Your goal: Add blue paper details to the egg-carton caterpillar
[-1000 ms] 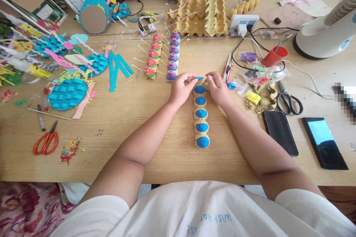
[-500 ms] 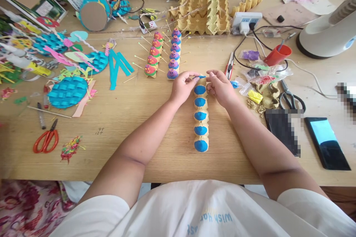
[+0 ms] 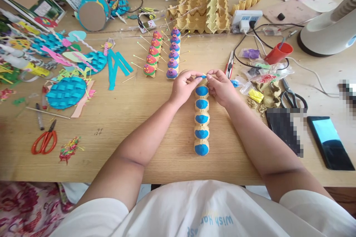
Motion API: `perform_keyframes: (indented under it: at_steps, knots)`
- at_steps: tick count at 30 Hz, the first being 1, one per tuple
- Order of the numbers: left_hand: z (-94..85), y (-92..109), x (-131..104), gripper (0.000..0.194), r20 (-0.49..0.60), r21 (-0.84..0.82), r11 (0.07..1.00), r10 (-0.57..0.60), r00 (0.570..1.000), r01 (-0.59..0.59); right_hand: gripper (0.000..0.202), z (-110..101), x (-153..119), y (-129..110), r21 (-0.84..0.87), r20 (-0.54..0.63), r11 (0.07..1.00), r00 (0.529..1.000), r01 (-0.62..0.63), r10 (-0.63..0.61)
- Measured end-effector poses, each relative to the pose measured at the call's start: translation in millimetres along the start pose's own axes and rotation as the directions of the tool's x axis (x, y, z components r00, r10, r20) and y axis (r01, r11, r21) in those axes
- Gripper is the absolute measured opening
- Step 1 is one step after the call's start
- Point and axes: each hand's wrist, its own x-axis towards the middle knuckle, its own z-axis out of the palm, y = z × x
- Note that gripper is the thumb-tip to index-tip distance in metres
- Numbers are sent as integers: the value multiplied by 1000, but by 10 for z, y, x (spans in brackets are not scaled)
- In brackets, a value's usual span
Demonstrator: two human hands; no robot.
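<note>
A strip of egg carton cups [image 3: 202,126] stretches lengthwise toward me, a patch of blue modelling clay on each cup. Its far end is between my hands. My left hand [image 3: 184,86] curls in from the left, thumb and fingers closed at the blue clay [image 3: 203,77] on the farthest cup. From the right, my right hand [image 3: 221,87] pinches at the same cup, its fingertips close to the left thumb. The fingers partly cover that clay. Beyond my hands stand two decorated egg carton caterpillars, one red and green [image 3: 152,59], one purple and blue [image 3: 172,57].
Egg trays [image 3: 194,20] stand at the back. To the right are a utility knife [image 3: 229,64], a red cup [image 3: 279,53], yellow clay [image 3: 255,95], black scissors [image 3: 292,98] and a phone [image 3: 330,142]. Orange-handled scissors [image 3: 44,141] and blue woven paper [image 3: 66,92] lie left.
My right fingertips have moved left onto the far cup, nearer my left thumb. The near end of the strip has shifted slightly toward me.
</note>
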Motion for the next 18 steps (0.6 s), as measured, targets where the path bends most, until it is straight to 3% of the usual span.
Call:
perform_keyframes:
  at_steps: [5,11,18]
  knots:
    - [-3,21,-6,20,21,-31,999,-31,999,32,79,17,-7,-16,29,-6,1000,1000,6,-5]
    - [38,65,12,30,-40,-205,955,-229,973,216,75,-3,-4,-53,59,-47,997,998,48,-45]
    - [80,195,48,36,-41,-278,890,-387,921,361,78,1,-15,-83,87,-41,994,997,70,-66]
